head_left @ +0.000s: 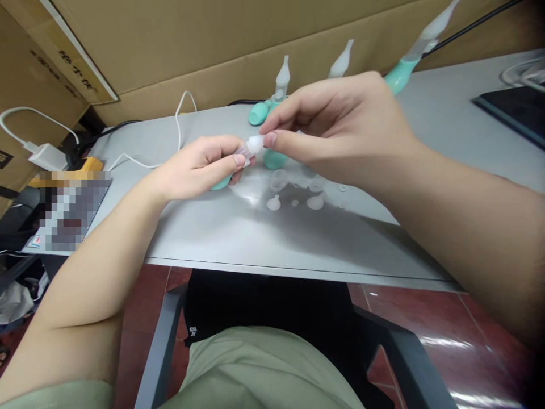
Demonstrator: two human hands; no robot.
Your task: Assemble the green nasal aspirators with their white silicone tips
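Note:
My left hand (208, 165) is closed round a nasal aspirator, whose teal bulb (221, 183) peeks out under the fingers. Its clear tube (244, 153) points up and right, toward my right hand (340, 125). Thumb and forefinger of that right hand pinch a white soft tip (256, 143) at the tube's end. Whether the tip is fully seated, I cannot tell. Just below the right fingers sits another teal bulb (275, 160). Nearer me lie clear round parts (278, 180), small white funnel-shaped pieces (273, 203) and tiny discs (295, 203).
Behind my hands stand aspirators with white tips (283, 74), one partly hidden (340, 59) and one leaning at right (400, 76). A cardboard wall (204, 51) backs the grey table (238, 241). White cable (179, 119), charger (49, 156) and dark flat object (513, 113) lie around.

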